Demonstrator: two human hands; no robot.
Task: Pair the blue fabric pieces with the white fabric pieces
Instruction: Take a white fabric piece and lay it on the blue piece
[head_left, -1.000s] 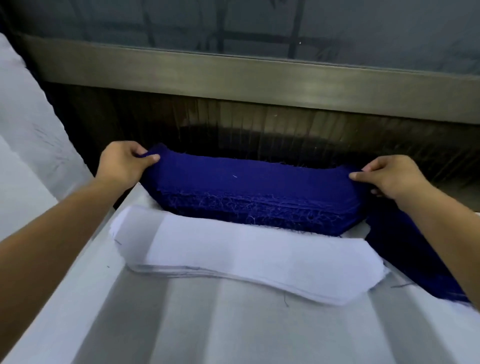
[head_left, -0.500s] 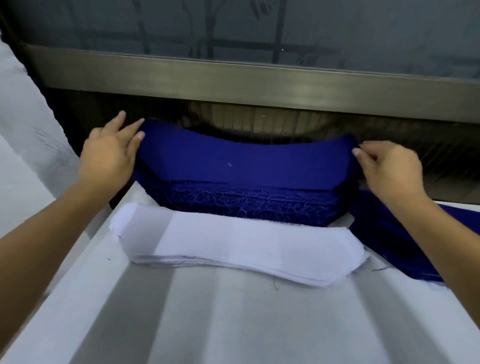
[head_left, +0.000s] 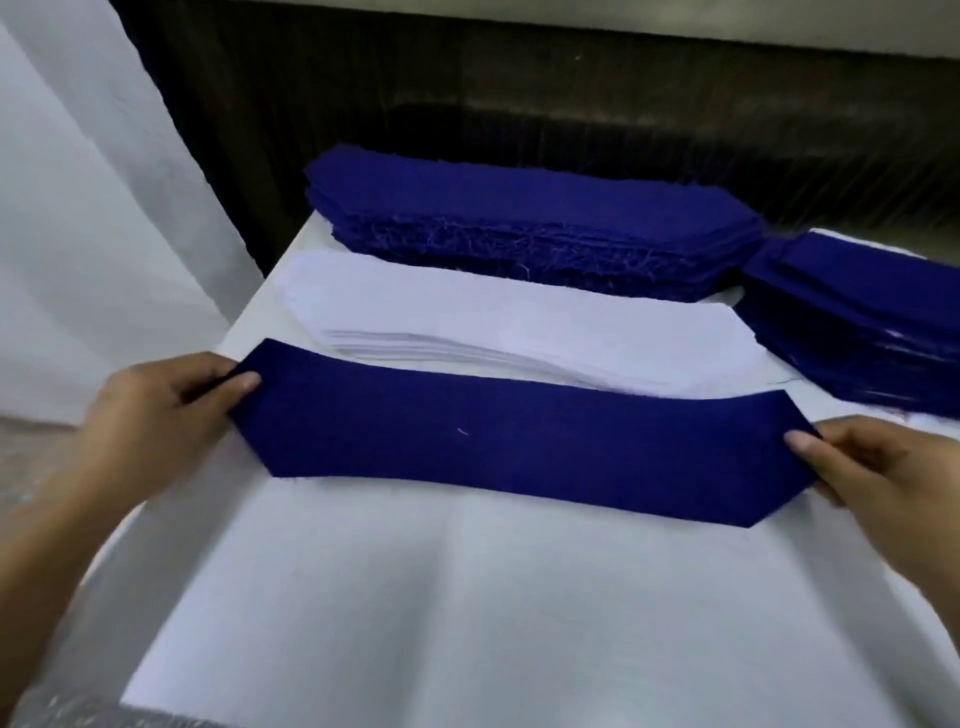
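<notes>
Head view | left hand (head_left: 156, 415) and right hand (head_left: 878, 467) fingers pinch blue collar piece (head_left: 519, 447) by its ends, nearer than white stack (head_left: 545, 332) | light, limp; likely sags unless kept taut

A: What sort of place is this?

B: A garment workshop, by the look of it, the cutting or sewing-prep end. At the far side of the white-covered table (head_left: 467, 597) sits a thick stack of blue cut pieces (head_left: 530, 228), all one shape, with frayed threads along its near edge.

A: Anything else pointing that way?

B: Just near of it lies a stack of white cut pieces (head_left: 519, 327) in the same long shape with angled ends. A second blue stack (head_left: 857, 322) sits at the far right. A pair of hands holds up a single blue piece (head_left: 519, 447) nearest the viewer.

A: And the surroundings?

B: Plain. A dark ribbed wall (head_left: 519, 104) stands beyond the table, and white sheeting (head_left: 93, 208) hangs at the left.
</notes>
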